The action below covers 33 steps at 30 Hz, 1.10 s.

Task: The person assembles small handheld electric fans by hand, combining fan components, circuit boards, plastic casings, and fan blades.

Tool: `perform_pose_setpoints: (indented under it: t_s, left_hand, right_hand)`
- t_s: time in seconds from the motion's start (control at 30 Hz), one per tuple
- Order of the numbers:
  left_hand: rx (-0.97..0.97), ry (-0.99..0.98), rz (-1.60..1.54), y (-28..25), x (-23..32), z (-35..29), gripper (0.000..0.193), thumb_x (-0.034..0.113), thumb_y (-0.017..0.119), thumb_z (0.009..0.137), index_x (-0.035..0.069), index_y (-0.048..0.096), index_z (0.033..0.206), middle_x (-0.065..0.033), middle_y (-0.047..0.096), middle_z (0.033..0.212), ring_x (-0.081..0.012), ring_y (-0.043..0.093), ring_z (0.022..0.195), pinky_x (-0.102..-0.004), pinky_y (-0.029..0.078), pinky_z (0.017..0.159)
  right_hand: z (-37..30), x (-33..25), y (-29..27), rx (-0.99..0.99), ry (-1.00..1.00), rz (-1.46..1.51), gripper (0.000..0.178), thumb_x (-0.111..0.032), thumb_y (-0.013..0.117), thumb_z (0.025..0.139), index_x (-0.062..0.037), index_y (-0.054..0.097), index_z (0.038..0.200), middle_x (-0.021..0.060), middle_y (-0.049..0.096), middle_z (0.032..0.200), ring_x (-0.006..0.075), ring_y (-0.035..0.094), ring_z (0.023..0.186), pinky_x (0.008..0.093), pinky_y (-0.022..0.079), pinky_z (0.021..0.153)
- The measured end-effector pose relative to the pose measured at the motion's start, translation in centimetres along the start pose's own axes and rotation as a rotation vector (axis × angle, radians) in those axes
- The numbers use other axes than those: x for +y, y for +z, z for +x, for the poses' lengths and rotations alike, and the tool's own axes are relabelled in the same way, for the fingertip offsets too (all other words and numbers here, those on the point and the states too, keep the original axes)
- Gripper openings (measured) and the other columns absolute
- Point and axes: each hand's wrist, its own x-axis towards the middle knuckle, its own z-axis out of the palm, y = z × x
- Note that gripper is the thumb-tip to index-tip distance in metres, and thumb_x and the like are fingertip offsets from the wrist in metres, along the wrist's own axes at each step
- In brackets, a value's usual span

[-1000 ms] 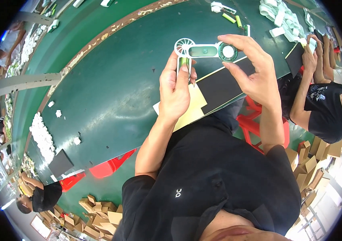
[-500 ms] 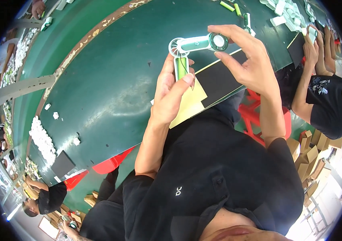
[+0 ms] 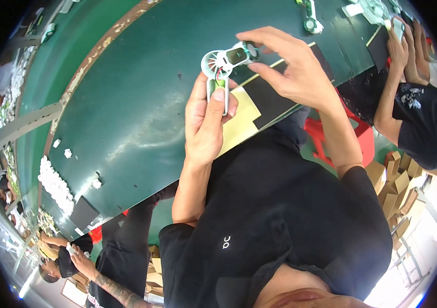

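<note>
My left hand [image 3: 205, 120] holds the lower part of a small white handheld fan [image 3: 211, 97] upright, its thumb pressed on the open housing. Inside that housing sits a green cylindrical battery [image 3: 220, 83], with red and dark wires running up from it. A round spoked ring [image 3: 213, 64] joins the lower part to an upper arm with a dark panel [image 3: 236, 56]. At the arm's far end, the round cap [image 3: 252, 51] lies between the thumb and index finger of my right hand [image 3: 298, 72]. The right hand's other fingers are partly hidden.
Yellow sheet [image 3: 241, 115] and black pad [image 3: 272, 102] lie at the near table edge. Another white-green fan part [image 3: 311, 20] is at the back; pale parts [image 3: 370, 10] are heaped back right. White pieces [image 3: 55, 185] lie left. A co-worker [image 3: 416, 113] sits right; a red stool [image 3: 352, 138] stands nearby.
Both hands and the fan have shifted left. The upper arm has turned, so it looks shorter and shows a dark panel. Another person's forearm has come into view at the lower left.
</note>
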Motion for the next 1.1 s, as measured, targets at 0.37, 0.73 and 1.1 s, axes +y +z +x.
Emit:
perform_pose_setpoints:
  t_s: [0.37,0.73,1.1]
  left_hand:
    - [0.209,0.081,0.063,-0.9,-0.7,-0.1,0.019,0.017,0.050,0.111,0.002,0.056,0.121,-0.0059,0.066,0.106,-0.0070,0.053,0.066,-0.0219,0.040,0.059]
    - [0.255,0.060,0.307,-0.7,-2.9,-1.8,0.029,0.027,0.052,0.110,0.004,0.054,0.128,0.0007,0.058,0.098,-0.0060,0.052,0.079,-0.0244,0.045,0.069]
    - [0.136,0.125,0.179,-0.1,-7.2,-2.4,0.062,0.003,0.046,0.102,-0.009,0.024,0.159,-0.0258,0.040,0.155,-0.0352,0.037,0.148,-0.0385,0.025,0.124]
  right_hand:
    - [-7.0,0.4,-0.1,-0.262,-0.088,-0.083,0.034,-0.008,0.080,0.083,-0.0058,0.072,0.116,0.0083,0.062,0.092,0.0292,0.063,0.083,0.0396,0.053,0.072]
    - [-8.7,0.3,2.3,-0.591,-0.261,-0.342,0.033,-0.010,0.061,0.086,-0.0037,0.067,0.118,0.0070,0.060,0.108,0.0240,0.058,0.107,0.0390,0.047,0.096]
    - [-9.5,0.3,1.7,-0.465,0.039,0.029,0.017,0.008,0.070,0.077,-0.0018,0.065,0.090,0.0121,0.058,0.083,0.0271,0.058,0.071,0.0354,0.047,0.065]
